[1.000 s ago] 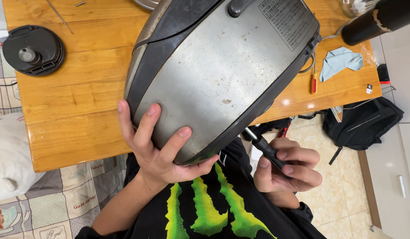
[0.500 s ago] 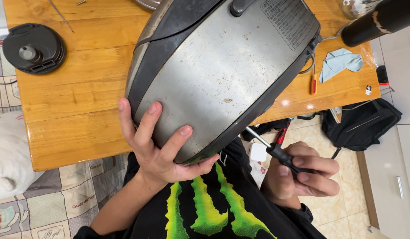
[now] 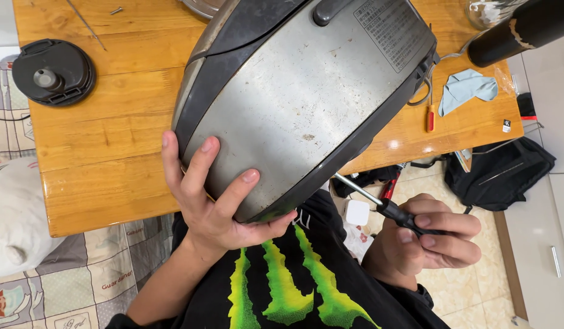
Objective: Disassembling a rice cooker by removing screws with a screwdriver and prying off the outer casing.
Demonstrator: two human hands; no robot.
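Steadying tilted cooker point(image 3: 306, 103) — left hand point(image 3: 212, 198); screwdriver point(image 3: 388, 210) — right hand point(image 3: 425, 247)

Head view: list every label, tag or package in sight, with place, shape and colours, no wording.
Rating label: on the cooker base, upper right; grey rectangle, dense dark print.
Small tag: table right edge; tiny white rectangle with a dark mark.
White block: on the floor below the table edge, behind the screwdriver; rounded square, plain; too unclear to say what it is.

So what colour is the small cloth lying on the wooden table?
Pale blue cloth, crumpled near the wooden table's right edge; head view.
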